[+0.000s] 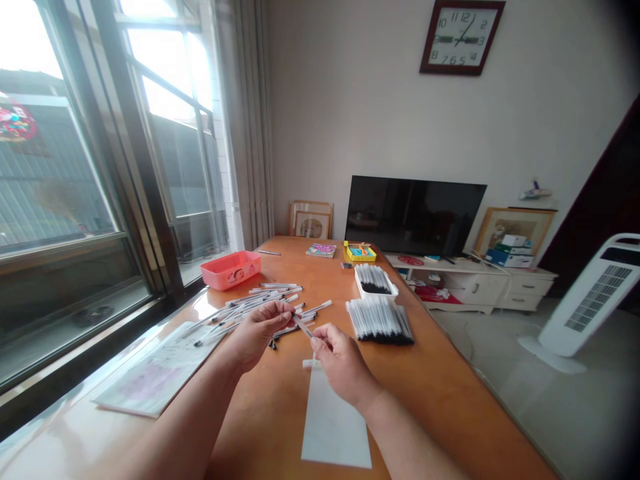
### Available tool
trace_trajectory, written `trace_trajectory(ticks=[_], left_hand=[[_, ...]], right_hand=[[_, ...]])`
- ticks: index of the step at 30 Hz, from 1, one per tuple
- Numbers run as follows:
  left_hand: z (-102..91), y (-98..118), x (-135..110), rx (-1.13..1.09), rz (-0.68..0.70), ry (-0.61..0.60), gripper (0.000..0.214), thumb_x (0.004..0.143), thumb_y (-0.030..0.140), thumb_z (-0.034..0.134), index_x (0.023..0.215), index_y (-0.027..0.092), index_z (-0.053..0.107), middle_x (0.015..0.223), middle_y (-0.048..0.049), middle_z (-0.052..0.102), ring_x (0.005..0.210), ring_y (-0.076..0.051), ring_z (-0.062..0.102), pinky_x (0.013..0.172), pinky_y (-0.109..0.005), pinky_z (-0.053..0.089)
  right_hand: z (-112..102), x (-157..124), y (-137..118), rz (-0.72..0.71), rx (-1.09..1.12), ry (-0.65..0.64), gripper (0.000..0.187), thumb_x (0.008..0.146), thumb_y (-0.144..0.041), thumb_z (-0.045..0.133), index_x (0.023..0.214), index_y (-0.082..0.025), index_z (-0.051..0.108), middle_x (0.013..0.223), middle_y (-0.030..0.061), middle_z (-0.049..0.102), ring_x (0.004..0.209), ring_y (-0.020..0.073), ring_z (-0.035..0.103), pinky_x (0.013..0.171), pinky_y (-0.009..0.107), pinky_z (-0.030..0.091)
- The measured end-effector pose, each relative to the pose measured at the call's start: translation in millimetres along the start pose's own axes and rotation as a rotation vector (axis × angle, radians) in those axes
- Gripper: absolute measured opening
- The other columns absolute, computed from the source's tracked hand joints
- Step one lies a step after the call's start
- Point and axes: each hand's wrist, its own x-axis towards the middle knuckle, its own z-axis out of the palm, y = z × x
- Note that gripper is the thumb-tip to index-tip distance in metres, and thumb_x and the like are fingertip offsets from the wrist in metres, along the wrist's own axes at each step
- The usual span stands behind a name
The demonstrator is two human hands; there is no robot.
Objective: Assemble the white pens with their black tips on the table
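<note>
A slim pen [303, 326] with a pale barrel and a dark end spans my two hands above the table. My left hand [261, 328] pinches it near the dark end, while my right hand [341, 360] grips the other end between thumb and fingers. Under my right hand lies a white sheet of paper [336, 430], with a small whitish strip [309, 364] at its top edge. Loose pens [260, 300] are scattered beyond my left hand. To the right, a neat row of pens [379, 321] with black ends sits before a white container [393, 291] holding more pens.
A pink plastic basket [231, 271] stands at the table's left edge, near a booklet [160, 377]. Farther back on the wooden table [305, 267] are a colourful book [321, 250] and a yellow box [361, 254]. A white tower fan [587, 300] stands on the floor at right.
</note>
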Motion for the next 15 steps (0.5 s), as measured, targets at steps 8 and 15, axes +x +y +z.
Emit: trace_trajectory(ticks=[8,15], left_hand=[[4.9,9,-4,-0.119,-0.061,0.044,0.023,0.077,0.028,0.08,0.094,0.015,0.072,0.092,-0.0075,0.074,0.083,-0.017,0.068,0.085,-0.029,0.05],[3.5,-2,-3,-0.088,-0.073,0.046,0.023,0.08,0.036,0.077,0.08,0.015,0.067,0.085,-0.0072,0.073,0.073,-0.013,0.065,0.074,-0.025,0.05]], right_hand=[[1,1,-7,0.049,0.133,-0.028,0.037,0.091,-0.054,0.057,0.095,-0.018,0.063,0.071,-0.0016,0.057,0.067,0.0125,0.054,0.071,0.034,0.06],[5,0,-4,0.053,0.142,-0.015,0.036,0.09,-0.052,0.058,0.098,-0.018,0.063,0.074,-0.0015,0.057,0.07,0.0128,0.055,0.067,0.032,0.061]])
